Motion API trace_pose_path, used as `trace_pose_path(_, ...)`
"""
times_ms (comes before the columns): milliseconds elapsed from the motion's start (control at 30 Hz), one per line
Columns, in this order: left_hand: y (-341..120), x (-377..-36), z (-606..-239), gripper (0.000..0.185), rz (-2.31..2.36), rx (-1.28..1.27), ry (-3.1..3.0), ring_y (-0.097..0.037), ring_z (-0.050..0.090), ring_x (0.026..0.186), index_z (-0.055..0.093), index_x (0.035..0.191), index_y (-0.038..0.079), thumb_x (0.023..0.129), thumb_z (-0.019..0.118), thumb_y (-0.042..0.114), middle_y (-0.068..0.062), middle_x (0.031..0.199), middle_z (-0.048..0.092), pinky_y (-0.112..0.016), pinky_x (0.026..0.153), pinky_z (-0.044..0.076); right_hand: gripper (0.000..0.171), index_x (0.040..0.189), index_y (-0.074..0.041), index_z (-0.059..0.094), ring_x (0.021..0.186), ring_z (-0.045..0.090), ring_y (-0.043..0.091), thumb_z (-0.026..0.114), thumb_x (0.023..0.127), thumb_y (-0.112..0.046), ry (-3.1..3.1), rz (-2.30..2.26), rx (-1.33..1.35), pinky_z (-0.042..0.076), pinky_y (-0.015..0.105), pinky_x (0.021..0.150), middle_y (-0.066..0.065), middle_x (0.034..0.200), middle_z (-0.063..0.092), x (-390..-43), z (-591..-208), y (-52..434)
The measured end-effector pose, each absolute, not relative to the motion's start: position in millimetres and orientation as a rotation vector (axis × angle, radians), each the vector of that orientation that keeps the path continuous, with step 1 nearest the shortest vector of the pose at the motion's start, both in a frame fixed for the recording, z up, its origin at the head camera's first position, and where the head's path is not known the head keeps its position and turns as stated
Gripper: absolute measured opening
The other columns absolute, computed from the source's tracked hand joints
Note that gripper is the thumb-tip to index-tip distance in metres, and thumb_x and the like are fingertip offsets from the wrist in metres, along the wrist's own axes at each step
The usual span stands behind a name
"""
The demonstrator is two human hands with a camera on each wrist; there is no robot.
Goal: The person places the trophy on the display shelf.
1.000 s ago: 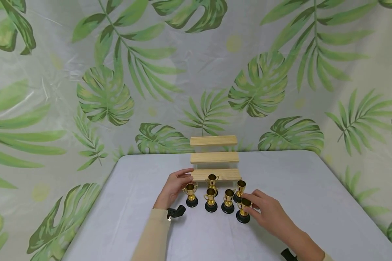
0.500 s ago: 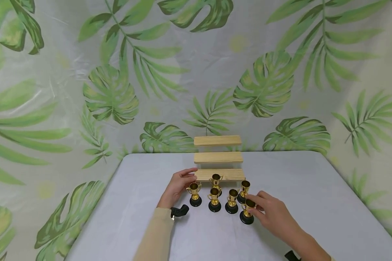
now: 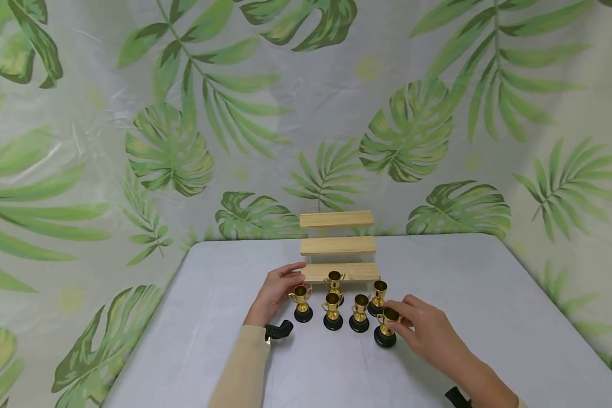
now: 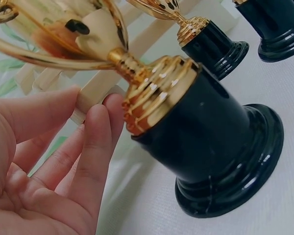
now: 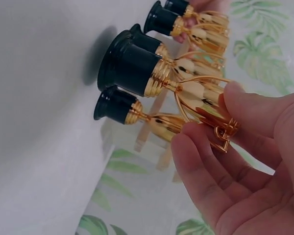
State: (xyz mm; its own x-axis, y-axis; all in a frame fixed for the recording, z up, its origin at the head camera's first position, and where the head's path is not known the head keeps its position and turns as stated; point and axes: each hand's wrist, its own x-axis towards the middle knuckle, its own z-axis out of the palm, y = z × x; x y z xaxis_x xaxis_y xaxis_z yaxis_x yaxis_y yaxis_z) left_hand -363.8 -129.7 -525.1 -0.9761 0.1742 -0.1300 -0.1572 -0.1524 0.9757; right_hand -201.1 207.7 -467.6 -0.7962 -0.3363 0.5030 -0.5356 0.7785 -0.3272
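Note:
With thumb and fingertips my right hand pinches the gold cup of a small trophy, by its rim and one handle. The trophy is upright, its round black base low over the white table. My left hand pinches the left end of the lowest wooden step of a small three-step display stand. Right beside that hand stands another trophy, large in the left wrist view. Several matching gold trophies stand in front of the stand, including one at the middle and one behind the held trophy.
Two more wooden steps, the middle one and the top one, rise behind the lowest. A leaf-patterned sheet hangs right behind the table. Black straps sit on both wrists, the left strap close to the left-hand trophy.
The right hand and its trophy have shifted slightly right, away from the neighbouring trophy. The left hand stays at the step's end. The head view has swayed slightly.

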Motion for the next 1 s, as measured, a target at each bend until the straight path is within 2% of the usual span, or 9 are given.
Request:
trace_pose_path(533,-128.8,-359.4,-522.1,0.041,2.212,0.013,1.914,-0.016,0.069,0.091,0.069,0.131,0.010,0.090,0.076,0.007,-0.011,0.111,0.071,-0.028,0.078,0.055,0.040,0.111,-0.016,0.075,0.068,0.049,-0.006,0.090,0.074,-0.012,-2.475,0.601,0.672,0.045,0.017,0.054,-0.014,0.082,0.051,-191.8,-447.6,203.5)
trace_pose_path(1000,-129.7,-359.8,-523.2,0.042,2.198,0.023,1.912,-0.020,0.071,0.095,0.067,0.132,0.010,0.091,0.075,0.009,-0.011,0.112,0.072,-0.028,0.078,0.055,0.040,0.113,-0.014,0.076,0.067,0.048,-0.004,0.090,0.075,-0.016,-2.454,0.587,0.665,0.045,0.017,0.054,-0.015,0.081,0.050,-185.1,-428.2,195.0)
